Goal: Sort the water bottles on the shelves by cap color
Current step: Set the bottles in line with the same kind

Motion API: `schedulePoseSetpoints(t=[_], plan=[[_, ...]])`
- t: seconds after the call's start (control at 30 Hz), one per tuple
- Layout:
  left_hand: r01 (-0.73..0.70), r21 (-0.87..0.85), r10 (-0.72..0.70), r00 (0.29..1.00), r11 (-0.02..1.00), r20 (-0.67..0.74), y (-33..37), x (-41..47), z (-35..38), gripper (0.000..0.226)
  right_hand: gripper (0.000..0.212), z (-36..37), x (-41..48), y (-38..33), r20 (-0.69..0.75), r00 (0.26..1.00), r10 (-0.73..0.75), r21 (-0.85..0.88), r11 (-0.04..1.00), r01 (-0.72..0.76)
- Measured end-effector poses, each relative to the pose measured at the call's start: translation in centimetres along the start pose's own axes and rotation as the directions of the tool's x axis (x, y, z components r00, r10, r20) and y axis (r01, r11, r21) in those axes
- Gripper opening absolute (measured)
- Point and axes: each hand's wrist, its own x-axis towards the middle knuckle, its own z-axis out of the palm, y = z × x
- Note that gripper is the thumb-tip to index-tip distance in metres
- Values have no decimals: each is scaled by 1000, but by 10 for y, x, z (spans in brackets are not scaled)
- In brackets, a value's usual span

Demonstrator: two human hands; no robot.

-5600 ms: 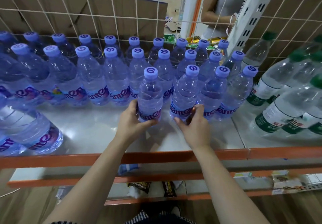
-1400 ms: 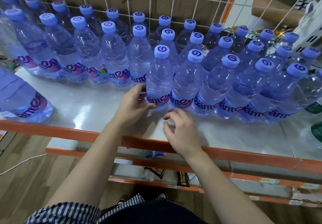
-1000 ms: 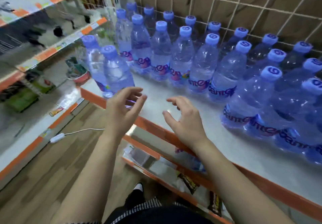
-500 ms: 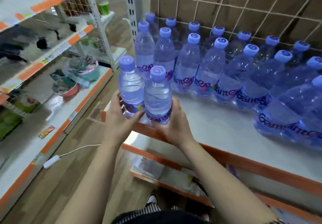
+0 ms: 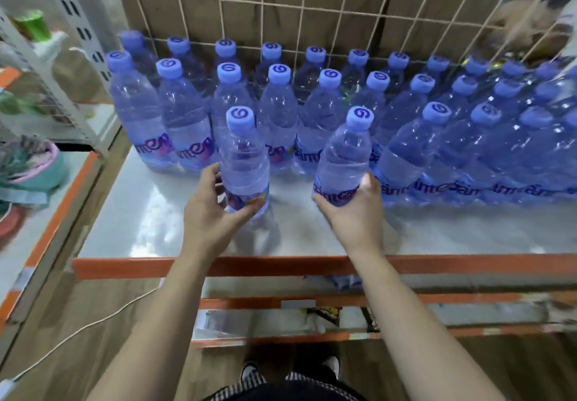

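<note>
bright overhead light | glare on shelf top (image 5: 150, 213) | edges blurred, wide-angle bowed

White shelf (image 5: 150, 219) with an orange front rail (image 5: 281, 264), bearing water bottles (image 5: 278, 119) with violet-blue caps that stand upright in close rows from the back edge forward, the rows reaching nearer the front on the right. Ahead of the rows are two more of the same kind: the front left bottle (image 5: 245, 163), gripped low by my left hand (image 5: 212, 213), and the front right bottle (image 5: 343, 163), tilted and gripped at its label by my right hand (image 5: 356, 216). Whether their bases touch the glossy surface cannot be told.
</note>
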Motion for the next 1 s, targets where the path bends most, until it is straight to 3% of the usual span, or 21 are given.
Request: schedulePoseSetpoints(t=[0.1,0.2,0.4,0.7,1.0], plan=[[-20,-20,20,999,1000,28,7,3,22,67,89,-8,1,5,-62,998,7,-61,998,-10],[-51,-28,53,996,998,69,12,6,41,67,94,-7,-3,8,-20,999,-38,-77,996,37],[-80,-37,84,990,996,115,11,9,55,70,92,-8,-3,9,-21,1000,8,-59,998,-9],[-47,-34,51,986,998,156,11,11,52,69,91,-14,-1,6,-81,993,-83,-272,961,58],[-28,-61,40,978,998,204,13,15,50,67,80,-18,1,11,-181,980,-87,-260,965,38]])
